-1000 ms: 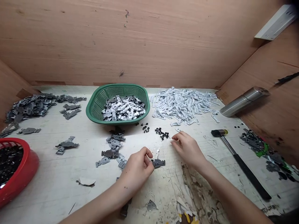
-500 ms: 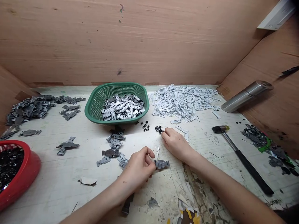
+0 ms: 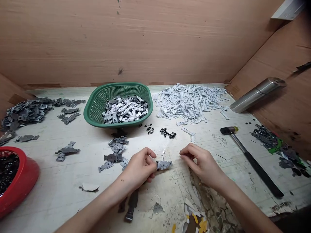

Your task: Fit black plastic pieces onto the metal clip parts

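My left hand [image 3: 143, 166] pinches a grey plastic toy-car chassis [image 3: 164, 165] by its left end, a little above the table. A small dark wheel shows at that end beside my fingertips. To the right, my right hand [image 3: 200, 160] has its thumb and forefinger pressed together on a tiny black piece, likely a wheel, which is mostly hidden. Beyond the hands lies a small cluster of black wheels [image 3: 167, 133], with a second cluster [image 3: 149, 129] to its left. More grey chassis [image 3: 114, 157] lie left of my left hand.
A green basket [image 3: 87, 114] holds white and black assembled parts. Behind my right hand spreads a pile of white strips [image 3: 190, 100]. A hammer [image 3: 252, 161] and a steel cylinder [image 3: 257, 94] are at right. At left stand a red basket [image 3: 30, 173] and a grey chassis heap [image 3: 26, 111].
My right hand has drawn back from the black wheel cluster toward me and to the right, fingers pinched. My left hand still holds the chassis. The view has shifted slightly.
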Tool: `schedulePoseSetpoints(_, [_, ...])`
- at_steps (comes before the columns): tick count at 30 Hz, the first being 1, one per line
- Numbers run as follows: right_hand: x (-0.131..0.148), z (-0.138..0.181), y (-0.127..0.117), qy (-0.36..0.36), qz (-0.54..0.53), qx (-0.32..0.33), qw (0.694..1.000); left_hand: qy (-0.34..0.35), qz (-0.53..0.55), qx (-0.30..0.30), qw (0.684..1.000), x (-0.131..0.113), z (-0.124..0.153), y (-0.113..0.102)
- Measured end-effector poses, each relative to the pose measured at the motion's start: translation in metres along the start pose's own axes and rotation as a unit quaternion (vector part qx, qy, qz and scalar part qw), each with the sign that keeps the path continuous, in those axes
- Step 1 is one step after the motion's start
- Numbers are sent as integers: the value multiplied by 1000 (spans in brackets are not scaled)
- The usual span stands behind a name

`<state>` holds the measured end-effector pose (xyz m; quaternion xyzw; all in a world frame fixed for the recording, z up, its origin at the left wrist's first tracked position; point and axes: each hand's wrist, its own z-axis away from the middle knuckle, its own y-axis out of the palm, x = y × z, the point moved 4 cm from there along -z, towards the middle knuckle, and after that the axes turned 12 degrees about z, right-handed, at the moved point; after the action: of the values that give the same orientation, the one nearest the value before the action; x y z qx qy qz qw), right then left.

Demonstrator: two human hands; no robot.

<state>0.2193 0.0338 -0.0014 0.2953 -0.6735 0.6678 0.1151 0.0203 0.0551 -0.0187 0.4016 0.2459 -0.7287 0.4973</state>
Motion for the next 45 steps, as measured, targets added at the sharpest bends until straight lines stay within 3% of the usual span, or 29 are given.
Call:
schedulePoseSetpoints(5, [10, 13, 6, 10, -80, -23, 996, 4, 12, 1, 1000, 0, 0, 3])
schedulePoseSetpoints(10, [19, 22, 18, -12, -89, -54, 994, 12, 39, 11, 999, 0, 4, 10])
schedulePoseSetpoints(21, [21, 31, 25, -33, -90, -47, 994, 4, 73, 50, 996, 2, 8, 15])
schedulePoseSetpoints(25, [15, 30, 15, -25, -87, -29, 995, -2, 69, 48, 996, -1, 10, 15])
schedulePoseSetpoints(28, [-6, 14, -5, 13, -17, -64, 998, -9, 71, 44, 997, -3, 11, 16])
schedulePoseSetpoints(30, [-22, -6, -19, 21, 101, -91, 990, -10, 74, 42, 996, -3, 11, 16])
schedulePoseSetpoints(33, [-42, -41, -26, 30, 289, -72, 954, -5, 77, 40, 996, -1, 10, 15])
schedulePoseSetpoints(35, [-51, -60, -24, 52, 340, -61, 937, 1, 78, 38, 996, 0, 8, 14])
schedulePoseSetpoints(40, [-49, -74, -15, 77, 343, -57, 934, 5, 94, 39, 995, 3, 4, 12])
schedulePoseSetpoints(45, [-33, -47, -14, 54, 276, -22, 959, 9, 104, 41, 994, 6, 1, 11])
